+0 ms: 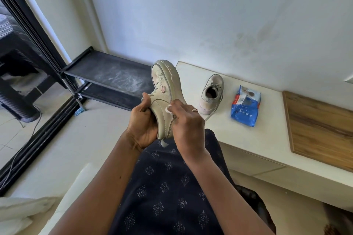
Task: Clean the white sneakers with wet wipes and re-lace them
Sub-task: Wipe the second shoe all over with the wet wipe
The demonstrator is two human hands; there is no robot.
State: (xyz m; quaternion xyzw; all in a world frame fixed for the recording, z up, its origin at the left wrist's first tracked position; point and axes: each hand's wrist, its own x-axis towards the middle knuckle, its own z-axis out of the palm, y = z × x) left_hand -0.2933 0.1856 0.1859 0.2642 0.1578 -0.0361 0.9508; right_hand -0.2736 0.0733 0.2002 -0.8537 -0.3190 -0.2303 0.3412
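Note:
My left hand grips a white sneaker around its heel and opening, held on its side above my lap with the toe pointing away. My right hand pinches a small white wet wipe against the sneaker's side, near the sole. The second white sneaker stands upright on the white bench, its loose lace trailing toward the bench's edge. A blue pack of wet wipes lies flat on the bench, just right of that sneaker.
A black shoe rack stands against the wall at left, beside a black-framed sliding door. A wooden board lies on the bench at right. My dark patterned skirt fills the lower middle.

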